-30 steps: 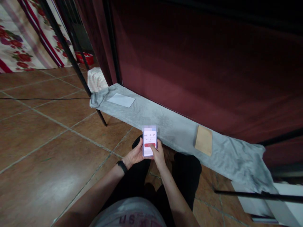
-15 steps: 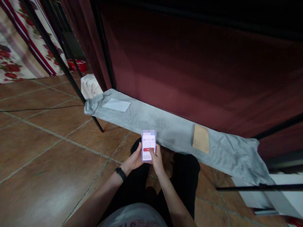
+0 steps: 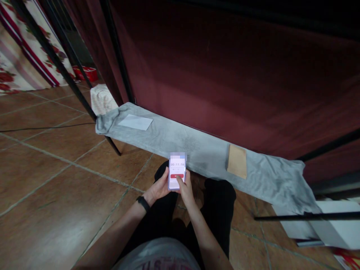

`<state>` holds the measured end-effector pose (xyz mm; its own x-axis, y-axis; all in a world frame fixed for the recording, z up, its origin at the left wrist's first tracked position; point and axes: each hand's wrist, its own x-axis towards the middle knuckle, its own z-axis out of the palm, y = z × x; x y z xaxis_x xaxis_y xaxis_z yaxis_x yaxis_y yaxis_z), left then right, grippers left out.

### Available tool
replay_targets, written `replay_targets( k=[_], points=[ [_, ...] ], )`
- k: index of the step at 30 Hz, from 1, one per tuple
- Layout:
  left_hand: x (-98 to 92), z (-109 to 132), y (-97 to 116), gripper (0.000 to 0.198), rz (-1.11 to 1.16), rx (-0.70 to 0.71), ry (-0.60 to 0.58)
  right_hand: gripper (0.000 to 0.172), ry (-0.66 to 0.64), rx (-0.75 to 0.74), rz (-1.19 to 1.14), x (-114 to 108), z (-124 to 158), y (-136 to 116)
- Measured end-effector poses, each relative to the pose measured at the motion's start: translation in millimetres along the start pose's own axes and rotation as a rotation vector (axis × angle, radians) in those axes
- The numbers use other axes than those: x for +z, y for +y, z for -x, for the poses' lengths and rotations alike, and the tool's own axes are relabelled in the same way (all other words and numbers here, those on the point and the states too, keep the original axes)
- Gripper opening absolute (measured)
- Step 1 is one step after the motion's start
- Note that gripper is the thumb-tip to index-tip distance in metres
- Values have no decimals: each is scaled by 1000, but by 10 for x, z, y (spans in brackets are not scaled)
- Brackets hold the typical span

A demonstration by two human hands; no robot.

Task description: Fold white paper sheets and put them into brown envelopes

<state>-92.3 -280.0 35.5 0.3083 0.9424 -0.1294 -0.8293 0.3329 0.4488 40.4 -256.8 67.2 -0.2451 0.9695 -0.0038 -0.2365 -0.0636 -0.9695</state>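
A smartphone (image 3: 177, 170) is held upright above my lap, its lit screen showing 00:11:56 over a red button. My left hand (image 3: 159, 187) grips its left edge, a black band on that wrist. Along the right edge my right hand (image 3: 185, 186) is closed on the phone too, with the thumb over the screen just at the red button. Beyond the phone runs a narrow bench or shelf covered by a grey cloth (image 3: 168, 138). On the cloth lie a white sheet of paper (image 3: 136, 122) at the left and a tan paper-like rectangle (image 3: 236, 161) at the right.
A dark red curtain (image 3: 197, 75) hangs behind the grey cloth, framed by black poles (image 3: 56, 60). White boxes or panels (image 3: 337, 225) stand at lower right. At the far left are a floral curtain (image 3: 28, 48), a red basket (image 3: 88, 74) and a thin cable (image 3: 47, 127) on the tiled floor (image 3: 56, 195).
The view has shifted slightly, so the cloth and the papers sit a little further left and higher. Both hands stay on the phone, and the displayed time is the same.
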Motion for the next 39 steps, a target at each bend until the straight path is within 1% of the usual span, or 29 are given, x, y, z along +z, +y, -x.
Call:
replay_targets(
  k=[6, 13, 24, 28, 35, 39],
  points=[
    [5, -11, 2, 67, -14, 4, 5, 38, -12, 24, 0, -20, -9, 39],
    [1, -15, -4, 65, -15, -1, -4, 37, -10, 10, -8, -33, 9, 56],
    [-24, -32, -3, 65, -4, -13, -6, 36, -17, 16, 11, -41, 14, 5],
    [-20, -37, 3, 65, 2, -18, -25, 38, -18, 18, 12, -46, 4, 0],
    [14, -46, 6, 67, 29, -18, -14, 48, -22, 19, 34, -74, -1, 11],
    [17, -49, 7, 68, 32, -18, -19, 49, -19, 34, 41, -83, 1, 24]
  ],
)
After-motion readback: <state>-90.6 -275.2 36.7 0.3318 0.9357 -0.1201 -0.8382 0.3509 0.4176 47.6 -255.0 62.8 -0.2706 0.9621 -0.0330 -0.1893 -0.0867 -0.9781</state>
